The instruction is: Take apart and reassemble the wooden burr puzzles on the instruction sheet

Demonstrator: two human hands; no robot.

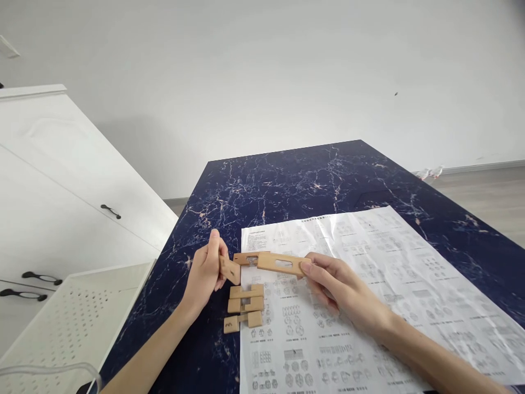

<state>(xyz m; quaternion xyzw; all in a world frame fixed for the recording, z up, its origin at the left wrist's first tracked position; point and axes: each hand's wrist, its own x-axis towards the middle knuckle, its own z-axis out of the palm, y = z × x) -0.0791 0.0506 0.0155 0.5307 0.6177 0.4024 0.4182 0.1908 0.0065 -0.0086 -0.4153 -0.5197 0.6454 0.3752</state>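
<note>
My left hand (pixel 207 265) is closed on a small notched wooden puzzle piece (pixel 230 270), held tilted over the left edge of the paper sheet. Between thumb and fingers, my right hand (pixel 338 279) grips the right end of a flat wooden puzzle piece with a long slot (pixel 283 263). Its left end overlaps another slotted wooden piece (pixel 245 258) lying behind; whether they touch is unclear. Nearer me, notched wooden pieces (pixel 246 299) lie side by side, with one more narrow-waisted piece (pixel 243 321), marked near its left end, in front of them.
A large creased sheet of printed diagrams (pixel 353 235) covers much of the dark blue marbled table (pixel 279 186). White cabinets (pixel 74 180) with black handles stand at the left, beside a perforated white surface (pixel 74 317). A pale wall (pixel 262 76) rises behind the table.
</note>
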